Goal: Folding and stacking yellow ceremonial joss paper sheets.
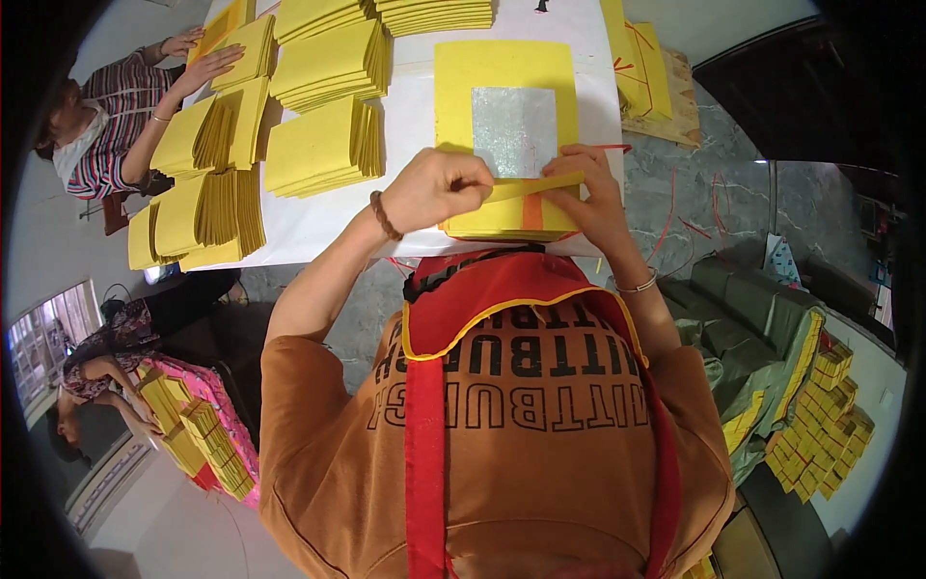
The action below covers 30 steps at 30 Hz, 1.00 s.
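A stack of yellow paper sheets [453,96] lies at the table's near edge in front of me. On its top sheet is a silvery rectangle [514,130]. A strip of the top yellow sheet is raised and turned over near the front, and an orange patch [532,210] shows just below it. My left hand [447,188] pinches the strip's left end between thumb and curled fingers. At the strip's right end, my right hand [588,193] grips it with thumb below and fingers above. Both hands rest close over the stack's near part.
Several piles of folded yellow paper [323,145] cover the white table's [410,125] left side. Across there, a person's hands [214,66] work on yellow sheets. Tied yellow bundles [651,72] sit on a wooden board at right. Another person [111,372] handles bundles at lower left.
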Tool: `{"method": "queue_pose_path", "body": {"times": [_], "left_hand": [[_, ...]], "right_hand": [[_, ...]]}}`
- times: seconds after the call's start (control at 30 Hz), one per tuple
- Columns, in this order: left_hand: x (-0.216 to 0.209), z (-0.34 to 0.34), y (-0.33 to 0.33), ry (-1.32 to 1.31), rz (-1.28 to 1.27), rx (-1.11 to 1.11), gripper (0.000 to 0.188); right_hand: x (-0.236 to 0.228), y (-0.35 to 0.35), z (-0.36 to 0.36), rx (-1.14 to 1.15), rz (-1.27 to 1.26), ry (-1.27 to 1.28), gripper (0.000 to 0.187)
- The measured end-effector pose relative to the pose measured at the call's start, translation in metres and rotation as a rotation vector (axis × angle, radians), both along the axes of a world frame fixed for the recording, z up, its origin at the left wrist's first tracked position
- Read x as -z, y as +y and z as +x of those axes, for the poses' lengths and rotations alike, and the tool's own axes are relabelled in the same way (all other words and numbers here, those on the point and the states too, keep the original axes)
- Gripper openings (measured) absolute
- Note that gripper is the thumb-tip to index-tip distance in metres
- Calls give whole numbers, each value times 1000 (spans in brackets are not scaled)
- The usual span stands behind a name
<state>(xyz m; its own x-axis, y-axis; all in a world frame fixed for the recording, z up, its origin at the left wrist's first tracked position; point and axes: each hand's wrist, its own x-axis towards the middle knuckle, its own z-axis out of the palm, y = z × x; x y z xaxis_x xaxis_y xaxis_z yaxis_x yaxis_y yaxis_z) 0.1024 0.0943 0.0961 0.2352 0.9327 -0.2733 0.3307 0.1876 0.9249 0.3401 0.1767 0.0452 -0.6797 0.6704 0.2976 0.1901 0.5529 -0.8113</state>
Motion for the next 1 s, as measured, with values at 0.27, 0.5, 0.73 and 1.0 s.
{"method": "queue_pose_path", "body": {"times": [0.27, 0.5, 0.73, 1.0], "left_hand": [[11, -22, -11, 563, 711, 58, 39], [-3, -20, -20, 784, 1032, 65, 27], [5, -11, -39, 506, 449, -123, 17], [26, -12, -6, 157, 132, -461, 32]], "right_hand": [[12, 5, 1, 49, -219, 169, 22], [-35, 9, -3, 72, 538, -100, 30], [-32, -6, 16, -137, 229, -181, 33], [-38, -3, -15, 233, -321, 50, 38]]}}
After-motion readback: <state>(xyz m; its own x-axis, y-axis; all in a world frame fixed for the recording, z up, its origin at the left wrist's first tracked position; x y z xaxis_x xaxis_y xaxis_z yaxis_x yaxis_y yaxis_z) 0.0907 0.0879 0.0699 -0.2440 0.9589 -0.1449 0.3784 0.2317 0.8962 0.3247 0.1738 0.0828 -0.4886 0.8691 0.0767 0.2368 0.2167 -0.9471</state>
